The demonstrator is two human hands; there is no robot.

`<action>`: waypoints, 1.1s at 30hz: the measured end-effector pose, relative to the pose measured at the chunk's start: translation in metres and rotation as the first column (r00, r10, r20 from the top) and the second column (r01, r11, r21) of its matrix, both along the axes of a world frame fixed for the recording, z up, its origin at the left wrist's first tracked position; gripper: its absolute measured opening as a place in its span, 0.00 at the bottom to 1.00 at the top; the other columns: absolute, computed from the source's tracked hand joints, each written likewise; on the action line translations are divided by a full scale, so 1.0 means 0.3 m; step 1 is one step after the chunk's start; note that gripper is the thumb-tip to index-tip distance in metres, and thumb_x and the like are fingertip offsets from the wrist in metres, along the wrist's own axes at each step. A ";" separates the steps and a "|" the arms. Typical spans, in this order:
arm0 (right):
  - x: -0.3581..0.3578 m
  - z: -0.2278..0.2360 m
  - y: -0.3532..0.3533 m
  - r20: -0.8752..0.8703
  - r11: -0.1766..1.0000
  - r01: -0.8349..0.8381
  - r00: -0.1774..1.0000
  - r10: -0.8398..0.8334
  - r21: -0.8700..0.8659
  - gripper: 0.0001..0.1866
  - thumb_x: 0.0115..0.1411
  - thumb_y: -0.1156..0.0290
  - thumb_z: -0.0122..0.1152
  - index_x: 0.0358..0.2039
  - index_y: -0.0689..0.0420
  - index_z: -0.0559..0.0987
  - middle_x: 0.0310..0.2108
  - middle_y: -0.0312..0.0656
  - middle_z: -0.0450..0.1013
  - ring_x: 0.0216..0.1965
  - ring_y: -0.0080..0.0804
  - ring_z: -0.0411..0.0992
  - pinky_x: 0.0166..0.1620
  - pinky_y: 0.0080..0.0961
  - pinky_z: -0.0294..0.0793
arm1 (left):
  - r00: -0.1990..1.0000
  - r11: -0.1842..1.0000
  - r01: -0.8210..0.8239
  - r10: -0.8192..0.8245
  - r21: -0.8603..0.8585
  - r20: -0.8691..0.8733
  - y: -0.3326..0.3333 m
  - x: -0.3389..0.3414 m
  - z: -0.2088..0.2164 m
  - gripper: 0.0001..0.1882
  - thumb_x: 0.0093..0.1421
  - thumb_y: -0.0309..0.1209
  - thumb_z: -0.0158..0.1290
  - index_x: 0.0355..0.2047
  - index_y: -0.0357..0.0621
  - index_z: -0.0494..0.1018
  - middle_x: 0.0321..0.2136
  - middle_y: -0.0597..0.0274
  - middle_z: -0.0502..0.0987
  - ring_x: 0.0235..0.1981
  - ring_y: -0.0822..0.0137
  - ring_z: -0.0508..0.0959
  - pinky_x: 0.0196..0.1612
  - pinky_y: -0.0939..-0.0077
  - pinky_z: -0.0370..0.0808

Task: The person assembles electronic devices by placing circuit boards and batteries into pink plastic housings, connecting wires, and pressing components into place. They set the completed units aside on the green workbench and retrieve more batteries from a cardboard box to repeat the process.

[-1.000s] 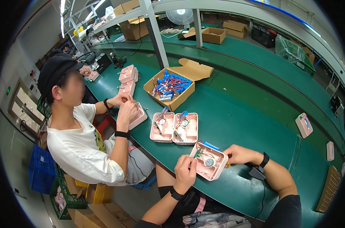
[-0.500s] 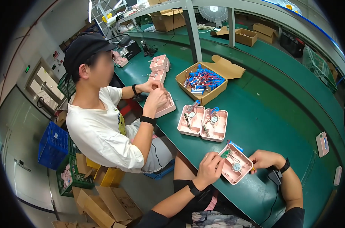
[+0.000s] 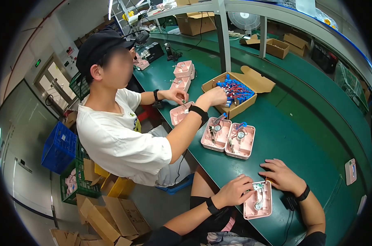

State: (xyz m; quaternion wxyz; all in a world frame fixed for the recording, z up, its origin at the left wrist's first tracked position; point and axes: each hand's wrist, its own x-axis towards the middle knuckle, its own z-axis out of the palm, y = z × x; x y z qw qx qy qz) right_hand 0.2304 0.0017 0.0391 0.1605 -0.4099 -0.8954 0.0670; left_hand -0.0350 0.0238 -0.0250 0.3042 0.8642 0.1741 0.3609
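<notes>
In front of me on the green table, a pink plastic housing (image 3: 267,210) lies with its hollow side up. Inside it are a green circuit board (image 3: 259,187), a round metal speaker-like part (image 3: 258,206) and thin wires. My left hand (image 3: 237,190) is closed on the housing's far left corner, its fingertips over the wall near the board. Just beyond the far right corner is my right hand (image 3: 283,176), fingers spread and palm down over the table. A small orange bit shows under it, too hidden to name.
Two pink housings (image 3: 240,154) with blue batteries stand farther off. Behind them a carton (image 3: 235,110) holds wired blue batteries. A co-worker (image 3: 116,127) sits left, one hand in that carton. A black cabled device (image 3: 290,203) lies by my right wrist; a pink unit (image 3: 350,171) is far right.
The housing in front of me has turned and come nearer. My right hand has left its edge and spread its fingers. The co-worker's hand has reached into the battery carton.
</notes>
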 end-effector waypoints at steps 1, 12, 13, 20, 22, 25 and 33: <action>0.006 -0.004 -0.006 0.000 1.000 -0.003 1.000 0.003 -0.002 0.18 0.56 0.74 0.70 0.49 0.54 0.86 0.53 0.44 0.78 0.56 0.45 0.75 0.62 0.39 0.73 | 1.000 1.000 -0.003 0.003 -0.002 0.000 -0.002 0.000 0.002 0.05 0.61 0.27 0.62 0.33 0.39 0.78 0.39 0.54 0.77 0.38 0.52 0.77 0.44 0.63 0.76; 0.061 0.070 -0.052 0.155 0.941 0.320 0.941 -0.302 -0.106 0.16 0.57 0.72 0.69 0.48 0.54 0.86 0.40 0.43 0.77 0.43 0.43 0.76 0.46 0.35 0.78 | 0.978 0.978 -0.207 0.208 -0.020 0.034 -0.009 0.018 0.009 0.06 0.60 0.27 0.64 0.32 0.39 0.78 0.37 0.54 0.77 0.35 0.51 0.76 0.42 0.62 0.75; 0.066 0.073 -0.052 0.154 0.940 0.324 0.939 -0.306 -0.106 0.16 0.57 0.72 0.69 0.48 0.54 0.86 0.40 0.43 0.77 0.43 0.43 0.76 0.46 0.35 0.78 | 0.978 0.979 -0.203 0.204 -0.020 0.034 -0.009 0.020 0.010 0.06 0.60 0.27 0.64 0.32 0.39 0.78 0.37 0.54 0.77 0.35 0.51 0.76 0.42 0.62 0.75; 0.104 0.140 -0.048 -0.199 0.929 0.250 0.930 -0.308 -0.272 0.21 0.55 0.78 0.66 0.51 0.58 0.85 0.39 0.47 0.81 0.37 0.42 0.79 0.41 0.35 0.80 | 0.960 0.960 -0.279 0.279 -0.004 0.024 -0.014 0.024 0.029 0.05 0.59 0.26 0.64 0.33 0.38 0.79 0.38 0.52 0.78 0.36 0.50 0.78 0.42 0.61 0.76; 0.093 0.151 -0.050 -0.245 0.900 0.248 0.905 -0.347 -0.357 0.21 0.56 0.78 0.66 0.52 0.59 0.85 0.39 0.47 0.81 0.36 0.41 0.79 0.40 0.34 0.80 | 0.959 0.959 -0.283 0.283 -0.011 0.016 -0.018 0.027 0.034 0.05 0.59 0.26 0.64 0.33 0.37 0.80 0.38 0.51 0.78 0.36 0.50 0.78 0.42 0.61 0.76; 0.061 0.144 -0.057 -0.326 0.828 0.220 0.843 -0.428 -0.516 0.21 0.58 0.78 0.65 0.53 0.60 0.84 0.38 0.48 0.82 0.34 0.38 0.80 0.39 0.31 0.80 | 0.955 0.955 -0.295 0.295 -0.027 0.001 -0.015 0.024 0.038 0.05 0.58 0.25 0.64 0.32 0.37 0.80 0.38 0.51 0.79 0.36 0.50 0.78 0.42 0.61 0.76; -0.010 0.092 -0.076 -0.416 0.805 0.145 0.796 -0.441 -0.576 0.18 0.67 0.74 0.64 0.57 0.62 0.82 0.43 0.50 0.84 0.37 0.31 0.82 0.43 0.24 0.81 | 0.946 0.947 -0.322 0.322 0.005 -0.023 -0.005 0.035 0.041 0.04 0.57 0.23 0.64 0.30 0.37 0.80 0.36 0.50 0.79 0.36 0.48 0.78 0.41 0.59 0.75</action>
